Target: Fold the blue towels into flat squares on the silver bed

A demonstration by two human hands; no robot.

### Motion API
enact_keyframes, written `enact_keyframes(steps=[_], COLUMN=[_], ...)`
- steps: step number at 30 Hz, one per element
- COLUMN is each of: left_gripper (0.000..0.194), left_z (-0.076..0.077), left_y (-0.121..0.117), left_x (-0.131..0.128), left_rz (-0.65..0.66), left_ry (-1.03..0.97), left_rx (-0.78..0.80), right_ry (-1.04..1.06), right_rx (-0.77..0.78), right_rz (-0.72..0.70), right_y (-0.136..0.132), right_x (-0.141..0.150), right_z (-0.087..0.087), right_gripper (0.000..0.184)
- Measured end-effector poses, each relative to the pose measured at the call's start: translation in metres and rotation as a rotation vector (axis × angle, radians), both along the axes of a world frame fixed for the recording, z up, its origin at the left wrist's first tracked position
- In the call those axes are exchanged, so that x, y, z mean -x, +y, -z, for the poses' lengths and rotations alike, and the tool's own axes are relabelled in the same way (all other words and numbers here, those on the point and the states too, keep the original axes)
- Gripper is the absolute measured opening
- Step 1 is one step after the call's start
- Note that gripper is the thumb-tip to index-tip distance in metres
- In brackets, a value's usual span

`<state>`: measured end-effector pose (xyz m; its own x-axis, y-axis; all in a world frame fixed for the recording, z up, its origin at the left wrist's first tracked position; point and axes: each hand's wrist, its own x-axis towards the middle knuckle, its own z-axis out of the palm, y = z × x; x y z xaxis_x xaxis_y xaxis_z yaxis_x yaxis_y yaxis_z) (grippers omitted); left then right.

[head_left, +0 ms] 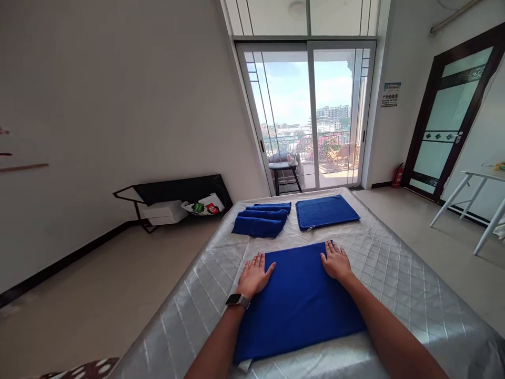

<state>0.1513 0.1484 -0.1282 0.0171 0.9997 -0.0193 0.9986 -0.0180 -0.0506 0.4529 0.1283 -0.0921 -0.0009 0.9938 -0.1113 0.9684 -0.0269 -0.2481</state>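
Observation:
A blue cloth [302, 302] lies spread flat on the silver quilted mattress [189, 300] right in front of me. At its far left corner rests my left hand [254, 275], palm down with the fingers stretched out and a watch on the wrist. My right hand [335, 260] lies flat on the far right corner, fingers extended. A small white tag [245, 365] sticks out at the cloth's near left corner. Beyond my hands, several rolled or folded blue cloths [261, 220] lie in a row at the left, and a flat blue cloth stack [327, 211] is at the right.
Left of the mattress, a black-framed rack [183, 190] holds white boxes [163, 212] and a printed bag [204, 205]. Ahead is a glass sliding door [307, 116]. At the right are a white table [485, 179], a dark-framed door [453, 121] and a fire extinguisher [397, 176].

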Motion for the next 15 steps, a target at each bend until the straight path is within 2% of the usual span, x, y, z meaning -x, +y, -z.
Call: enact_keyframes(steps=[2,4,5,8,11,13,15], left_gripper=[0.083,0.082,0.08,0.071,0.058,0.055,0.055], left_z=[-0.006,-0.01,-0.011,-0.007,0.001,0.006,0.009], left_y=[0.006,0.011,0.012,0.012,0.009,0.007,0.006], left_x=[-0.011,-0.039,-0.06,-0.137,-0.199,-0.213,-0.203], left_rz=[-0.046,-0.021,0.038,0.325,0.508,0.536,0.505], left_ry=[0.037,0.044,0.031,-0.077,-0.153,-0.161,-0.156], left_rx=[-0.015,-0.068,-0.101,-0.186,-0.193,-0.189,-0.187], right_ry=[0.018,0.031,0.035,0.029,0.009,0.004,0.011], right_rx=[-0.012,-0.029,-0.037,-0.053,-0.063,-0.069,-0.075], right_rz=[0.02,0.023,0.021,-0.005,-0.074,-0.088,-0.057], right_y=[0.002,0.004,0.005,0.007,0.007,0.007,0.008], right_x=[0.0,0.0,-0.001,-0.003,-0.008,-0.01,-0.009], right_z=[0.002,0.005,0.007,0.014,0.02,0.022,0.023], right_gripper=[0.066,0.066,0.066,0.066,0.067,0.067,0.065])
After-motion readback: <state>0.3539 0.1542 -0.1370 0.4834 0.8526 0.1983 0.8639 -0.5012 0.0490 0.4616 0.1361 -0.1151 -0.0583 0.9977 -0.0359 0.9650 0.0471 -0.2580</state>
